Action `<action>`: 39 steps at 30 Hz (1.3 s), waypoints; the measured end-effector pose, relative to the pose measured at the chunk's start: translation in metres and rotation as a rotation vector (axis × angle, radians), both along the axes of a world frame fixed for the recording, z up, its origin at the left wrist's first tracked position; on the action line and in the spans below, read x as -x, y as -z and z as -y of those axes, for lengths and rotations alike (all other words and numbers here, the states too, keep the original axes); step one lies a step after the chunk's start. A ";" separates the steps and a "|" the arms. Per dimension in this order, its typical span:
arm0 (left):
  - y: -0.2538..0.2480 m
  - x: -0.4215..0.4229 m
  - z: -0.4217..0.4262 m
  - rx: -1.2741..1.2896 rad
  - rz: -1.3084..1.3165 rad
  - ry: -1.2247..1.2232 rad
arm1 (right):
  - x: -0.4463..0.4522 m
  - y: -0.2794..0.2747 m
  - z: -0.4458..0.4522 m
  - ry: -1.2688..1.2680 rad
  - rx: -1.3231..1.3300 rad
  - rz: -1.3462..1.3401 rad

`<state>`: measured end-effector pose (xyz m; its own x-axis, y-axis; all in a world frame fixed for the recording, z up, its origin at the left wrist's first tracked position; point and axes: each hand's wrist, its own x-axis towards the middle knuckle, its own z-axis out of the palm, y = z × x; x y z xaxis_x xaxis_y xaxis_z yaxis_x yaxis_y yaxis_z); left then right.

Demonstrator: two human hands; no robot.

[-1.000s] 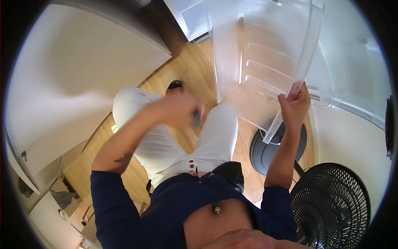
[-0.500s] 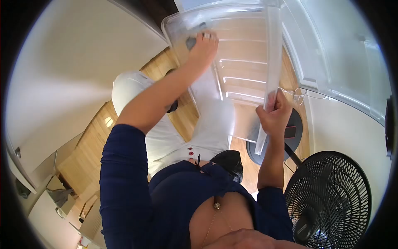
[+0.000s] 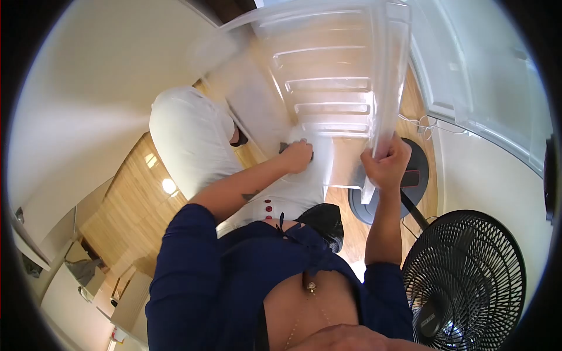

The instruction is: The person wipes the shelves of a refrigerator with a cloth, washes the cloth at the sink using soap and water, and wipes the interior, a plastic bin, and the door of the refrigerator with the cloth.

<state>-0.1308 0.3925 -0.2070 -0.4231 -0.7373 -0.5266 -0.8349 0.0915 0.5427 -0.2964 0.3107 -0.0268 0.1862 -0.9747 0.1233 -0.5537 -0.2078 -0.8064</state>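
A large clear plastic bin [image 3: 328,73] with ribbed slots stands tilted over my lap. My right hand [image 3: 387,164] is closed on its lower right edge, thumb on the near side. Low at the bin's near left part, in front of my thigh, my left hand [image 3: 297,157] is closed round a small dark object [image 3: 284,147], mostly hidden by the fingers. What the object is cannot be made out. My white trousers [image 3: 190,137] show beside and through the bin.
A black fan [image 3: 465,281] stands at the lower right, its round base [image 3: 418,193] on the wooden floor [image 3: 126,210] with a dark, red-edged rectangle on it. White cable [image 3: 422,124] lies beyond the base. A pale door panel [image 3: 99,99] fills the left; a translucent-fronted white unit [image 3: 468,76] is at the upper right.
The bin has moved left over my lap since the first frame. My left hand went up to the bin's far left part, then came back down nearer me. My right hand stays on the edge.
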 end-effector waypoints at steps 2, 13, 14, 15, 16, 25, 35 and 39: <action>-0.039 -0.015 0.011 -0.343 -0.288 0.168 | 0.008 0.002 0.004 0.013 -0.025 0.017; -0.053 -0.021 0.067 0.352 0.240 -0.043 | 0.015 0.011 0.020 0.102 -0.196 0.105; -0.033 -0.010 0.059 0.352 0.238 -0.043 | 0.014 0.012 0.021 0.097 -0.218 0.137; -0.010 0.000 0.050 0.390 0.232 -0.046 | 0.013 0.013 0.022 0.097 -0.215 0.136; 0.012 0.011 0.040 0.421 0.223 -0.048 | 0.011 0.013 0.021 0.095 -0.237 0.166; 0.039 0.045 0.022 0.386 -0.159 -0.258 | 0.008 0.012 0.014 0.036 -0.255 0.179; -0.032 0.103 0.016 -0.092 -0.760 -0.164 | 0.012 0.016 0.019 0.148 -0.253 0.150; -0.072 0.038 0.010 -0.922 -0.942 0.421 | 0.034 0.028 0.024 0.286 -0.208 0.128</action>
